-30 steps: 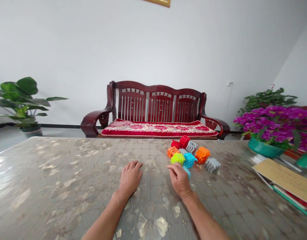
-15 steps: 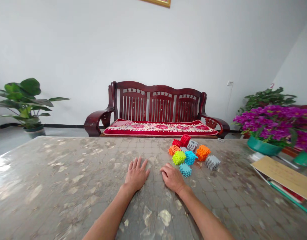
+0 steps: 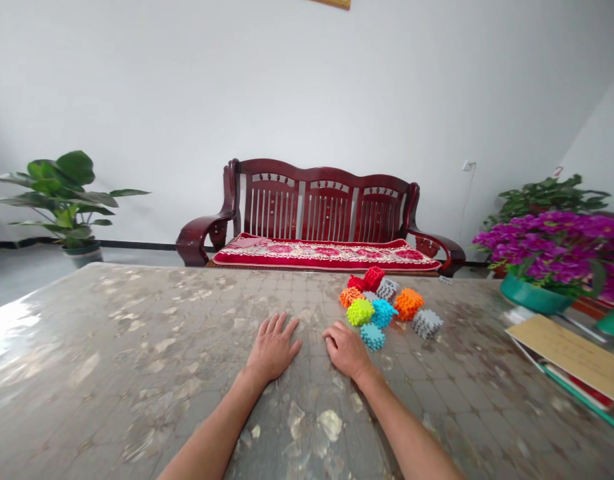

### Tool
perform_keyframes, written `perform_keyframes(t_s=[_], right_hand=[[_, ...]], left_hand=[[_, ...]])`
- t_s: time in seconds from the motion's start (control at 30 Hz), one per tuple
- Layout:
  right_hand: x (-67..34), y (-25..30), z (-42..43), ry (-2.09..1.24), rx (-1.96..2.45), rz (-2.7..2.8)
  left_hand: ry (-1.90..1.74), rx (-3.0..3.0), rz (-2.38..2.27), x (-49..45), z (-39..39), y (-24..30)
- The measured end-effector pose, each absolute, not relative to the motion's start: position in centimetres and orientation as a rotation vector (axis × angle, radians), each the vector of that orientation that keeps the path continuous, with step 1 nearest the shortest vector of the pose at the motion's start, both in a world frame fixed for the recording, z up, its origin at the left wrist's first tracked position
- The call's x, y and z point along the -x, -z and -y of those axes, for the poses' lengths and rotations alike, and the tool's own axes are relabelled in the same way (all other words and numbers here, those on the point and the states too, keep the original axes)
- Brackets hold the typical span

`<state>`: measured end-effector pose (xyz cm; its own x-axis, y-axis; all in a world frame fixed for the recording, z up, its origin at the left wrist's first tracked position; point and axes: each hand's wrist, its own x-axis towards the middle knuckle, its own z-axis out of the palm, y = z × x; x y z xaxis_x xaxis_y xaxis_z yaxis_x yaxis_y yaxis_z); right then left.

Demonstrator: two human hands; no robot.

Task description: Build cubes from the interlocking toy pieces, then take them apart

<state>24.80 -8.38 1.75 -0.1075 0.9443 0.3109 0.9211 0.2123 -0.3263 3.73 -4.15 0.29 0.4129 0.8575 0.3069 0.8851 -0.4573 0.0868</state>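
Note:
My left hand (image 3: pixel 273 346) lies flat on the patterned tabletop (image 3: pixel 197 373), palm down with fingers spread. To its right, my right hand (image 3: pixel 347 349) rests on the same surface, its fingers curled in and nothing visible in them. Just beyond it is a cluster of small knobbly-edged blocks, closest being a teal block (image 3: pixel 373 337). Around that sit a lime green block (image 3: pixel 360 312), a bright blue block (image 3: pixel 383 313), two orange blocks (image 3: pixel 409 304), red blocks (image 3: pixel 374 279) at the back and grey blocks (image 3: pixel 427 324). Neither hand appears to touch them.
A tan folder (image 3: pixel 569 350) lies over papers at the table's right. Behind it stands purple flowers (image 3: pixel 561 243) in a green pot (image 3: pixel 534 293). Past the far edge is a wooden bench (image 3: pixel 327 200) with a red cushion (image 3: pixel 317 255). A leafy potted plant (image 3: pixel 71 193) stands left.
The view has shifted slightly, so the room's furnishings sit a little further right. Both hands keep their poses on the table, and the blocks stay in place.

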Motion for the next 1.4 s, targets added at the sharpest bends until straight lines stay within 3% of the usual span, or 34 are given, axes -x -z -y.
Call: perform_keyframes(t_s=[1.4], right_hand=[[-25.19, -1.67, 8.52, -0.078, 1.686, 2.059]], left_hand=[[0.524, 2.598, 1.637, -3.66, 4.43, -0.3]])
